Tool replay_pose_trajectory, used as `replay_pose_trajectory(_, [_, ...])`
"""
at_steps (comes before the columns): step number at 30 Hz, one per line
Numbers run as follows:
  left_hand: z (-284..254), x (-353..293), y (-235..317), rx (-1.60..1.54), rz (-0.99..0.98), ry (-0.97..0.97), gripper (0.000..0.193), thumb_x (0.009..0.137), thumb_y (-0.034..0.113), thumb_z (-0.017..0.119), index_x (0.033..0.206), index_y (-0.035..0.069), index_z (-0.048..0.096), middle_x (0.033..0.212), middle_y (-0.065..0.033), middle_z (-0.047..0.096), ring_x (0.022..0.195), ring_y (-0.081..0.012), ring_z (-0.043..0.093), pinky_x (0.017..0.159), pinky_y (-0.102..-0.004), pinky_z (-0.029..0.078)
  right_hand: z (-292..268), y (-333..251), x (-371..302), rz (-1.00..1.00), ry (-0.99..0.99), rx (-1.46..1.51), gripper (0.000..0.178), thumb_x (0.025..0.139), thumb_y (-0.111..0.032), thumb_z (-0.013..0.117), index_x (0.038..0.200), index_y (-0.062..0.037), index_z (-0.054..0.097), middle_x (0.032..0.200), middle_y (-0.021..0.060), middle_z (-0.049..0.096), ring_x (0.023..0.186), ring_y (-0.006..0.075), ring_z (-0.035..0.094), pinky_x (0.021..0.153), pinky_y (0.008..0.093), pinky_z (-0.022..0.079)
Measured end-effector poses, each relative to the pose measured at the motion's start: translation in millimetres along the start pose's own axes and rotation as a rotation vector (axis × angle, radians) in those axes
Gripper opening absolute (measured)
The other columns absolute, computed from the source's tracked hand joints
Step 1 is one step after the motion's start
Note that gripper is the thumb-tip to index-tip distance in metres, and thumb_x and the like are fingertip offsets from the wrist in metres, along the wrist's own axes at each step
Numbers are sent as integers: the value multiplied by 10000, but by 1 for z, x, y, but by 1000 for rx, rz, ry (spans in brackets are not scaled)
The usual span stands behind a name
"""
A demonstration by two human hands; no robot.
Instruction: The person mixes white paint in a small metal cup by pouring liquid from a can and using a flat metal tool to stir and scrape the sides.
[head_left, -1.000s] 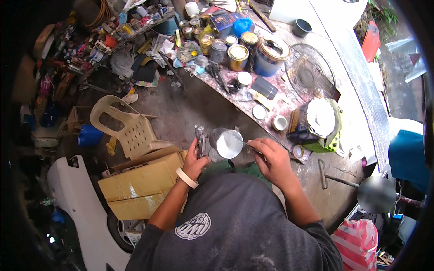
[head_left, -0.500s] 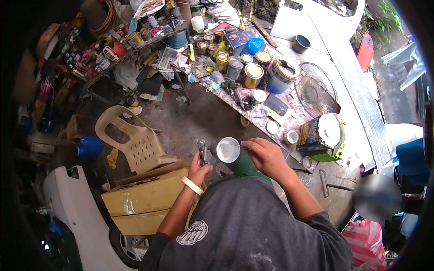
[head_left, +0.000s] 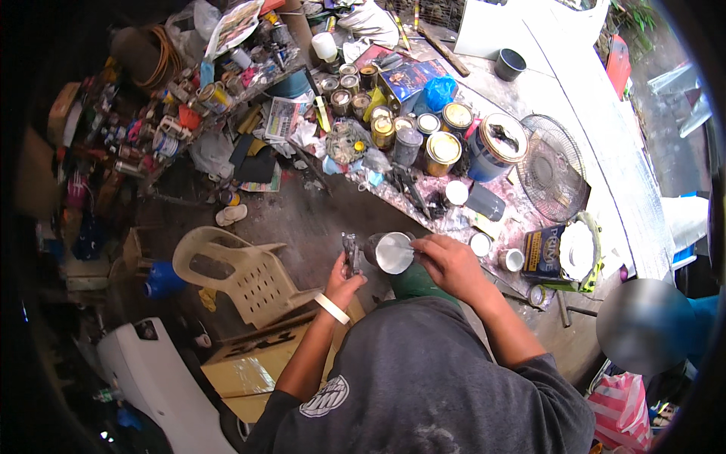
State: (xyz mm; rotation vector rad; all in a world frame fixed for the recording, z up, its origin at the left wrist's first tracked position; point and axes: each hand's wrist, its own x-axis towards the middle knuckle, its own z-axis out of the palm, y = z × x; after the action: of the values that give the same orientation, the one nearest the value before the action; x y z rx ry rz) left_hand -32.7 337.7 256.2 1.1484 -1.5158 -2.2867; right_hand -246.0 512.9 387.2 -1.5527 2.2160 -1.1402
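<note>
My left hand [head_left: 345, 284] is wrapped round the handle of a metal spray gun [head_left: 350, 253], held in front of my body. Beside the gun is its round paint cup [head_left: 394, 254], without a lid, with pale grey-white liquid inside. Closed in a pinch at the cup's right rim, my right hand [head_left: 451, 263] holds a thin, pale stirring stick [head_left: 404, 247] that reaches into the cup. The stick's lower end is hard to make out.
A paint-stained worktable [head_left: 454, 204] ahead carries several paint cans [head_left: 442, 151] and a fan guard [head_left: 553, 160]. To my left are a beige plastic chair [head_left: 246, 276], a cardboard box [head_left: 246, 363] and a white car panel [head_left: 162, 378]. A blurred person [head_left: 643, 325] is at right.
The pinched stick now reaches farther into the cup; before, my right fingers were at its rim. The whole view has shifted slightly, while my left hand keeps its grip on the spray gun.
</note>
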Motion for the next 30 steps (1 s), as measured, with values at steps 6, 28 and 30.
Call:
replay_pose_trajectory(6, [5,87,35,-39,-41,-28,779,816,-55,605,1520,-18,275,1130,-110,611,1037,-209,632,912,-336,505,12,32,66,134,39,2,216,875,-147,691,1081,-90,661,924,118,675,802,328,676,672,420,544])
replay_pose_trajectory(28, [75,315,-33,-170,-338,141,738,810,148,699,1407,185,268,1138,-33,557,1075,-228,534,920,-530,436,81,145,210,544,196,-54,172,925,-178,633,1061,-80,672,951,154,694,866,366,670,733,446,518])
replay_pose_trajectory(30, [64,324,-46,-135,-365,146,744,847,185,707,1429,175,245,1139,-52,563,1069,-231,537,943,-524,436,82,139,216,522,189,-53,170,926,-177,631,1063,-83,671,965,146,693,869,362,671,735,442,520])
